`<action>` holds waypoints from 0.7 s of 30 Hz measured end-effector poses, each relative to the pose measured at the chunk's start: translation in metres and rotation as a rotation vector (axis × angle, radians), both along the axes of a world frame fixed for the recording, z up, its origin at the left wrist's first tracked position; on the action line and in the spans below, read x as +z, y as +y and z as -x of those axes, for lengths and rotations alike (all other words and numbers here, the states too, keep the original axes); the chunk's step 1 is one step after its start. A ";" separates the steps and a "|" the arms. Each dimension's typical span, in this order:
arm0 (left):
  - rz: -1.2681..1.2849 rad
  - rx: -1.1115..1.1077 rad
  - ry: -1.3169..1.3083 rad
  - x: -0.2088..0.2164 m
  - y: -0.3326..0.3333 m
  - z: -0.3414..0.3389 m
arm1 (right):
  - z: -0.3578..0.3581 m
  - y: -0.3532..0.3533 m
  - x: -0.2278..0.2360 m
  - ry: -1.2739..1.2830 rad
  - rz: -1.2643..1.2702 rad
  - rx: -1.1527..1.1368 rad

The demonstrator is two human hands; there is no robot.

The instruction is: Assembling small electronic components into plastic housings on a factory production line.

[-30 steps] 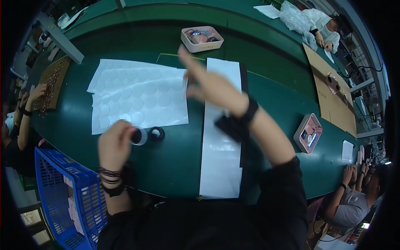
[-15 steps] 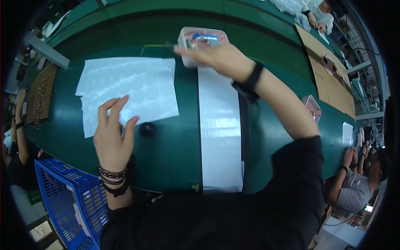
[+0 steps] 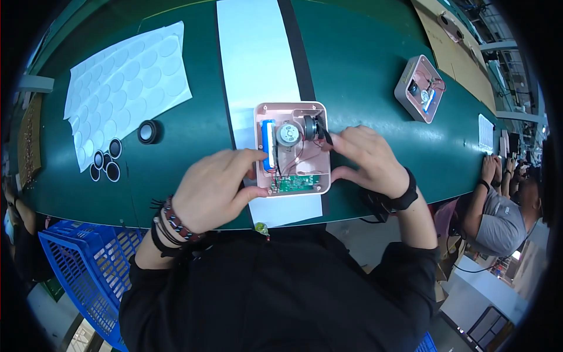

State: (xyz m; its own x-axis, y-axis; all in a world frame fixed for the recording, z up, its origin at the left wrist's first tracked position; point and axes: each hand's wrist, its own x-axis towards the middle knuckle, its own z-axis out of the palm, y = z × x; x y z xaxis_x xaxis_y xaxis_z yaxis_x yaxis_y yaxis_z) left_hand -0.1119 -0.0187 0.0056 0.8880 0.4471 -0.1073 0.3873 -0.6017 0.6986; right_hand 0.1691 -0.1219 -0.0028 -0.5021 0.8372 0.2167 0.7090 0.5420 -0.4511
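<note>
Left hand (image 3: 217, 188) and right hand (image 3: 366, 155) at opposite sides of an open pink box (image 3: 281, 107), face-up on a white strip (image 3: 255, 58).
Left half-curled, with the box's near-left corner between thumb and fingers; right partly closed at the far side wall, fingertips at a black strip (image 3: 324, 129), cannot tell whether pinched. Best, probably, to brace the shell by its outer wall, not by the blue cylinder (image 3: 268, 144), and to ease the black strip gently, with thin red wires (image 3: 302, 157) slack and clear of the rim. Smooth, hard-looking plastic for the shell, rounded at the corners; inside, a round silvery metal part (image 3: 289, 134), a squat black round part (image 3: 310, 127) and a flat green circuit board (image 3: 293, 183).
</note>
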 end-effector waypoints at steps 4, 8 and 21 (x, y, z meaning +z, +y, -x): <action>-0.200 -0.032 -0.057 0.013 0.005 -0.006 | 0.013 -0.005 -0.012 0.243 -0.097 -0.129; -0.269 -0.073 -0.219 0.011 0.005 -0.029 | 0.029 -0.007 -0.016 0.319 -0.139 -0.188; -0.216 -0.491 -0.336 -0.007 0.039 -0.063 | 0.043 -0.016 -0.032 0.525 -0.012 -0.295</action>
